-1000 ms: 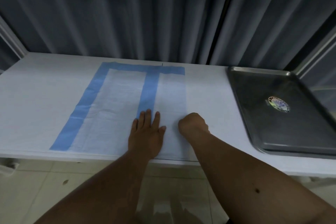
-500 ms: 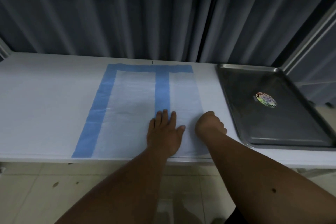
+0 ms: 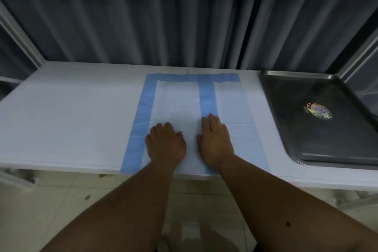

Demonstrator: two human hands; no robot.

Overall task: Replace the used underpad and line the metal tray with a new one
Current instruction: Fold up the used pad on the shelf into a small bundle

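Two hands flat on an underpad beside a metal tray

The left hand (image 3: 166, 143) and right hand (image 3: 214, 139) rest palm-down, fingers fairly straight, on the near part of the blue-bordered underpad (image 3: 176, 98), which lies on the white table (image 3: 67, 116). The tray (image 3: 319, 141), with a round sticker (image 3: 319, 111) inside, sits to the right, apart from the pad. Dark curtains (image 3: 163, 14) hang behind.

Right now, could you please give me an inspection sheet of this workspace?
Surface: white table, long.
Job's things: underpad, white with blue borders, lies flat on the table, one side folded over; metal tray to its right is bare, unlined, with a round sticker inside.
Clutter: nothing seen.
Hands: left hand rests on the underpad, fingers bent; right hand lies flat on it.
Cables: nothing seen.
Surroundings: dark curtain behind; tiled floor below.
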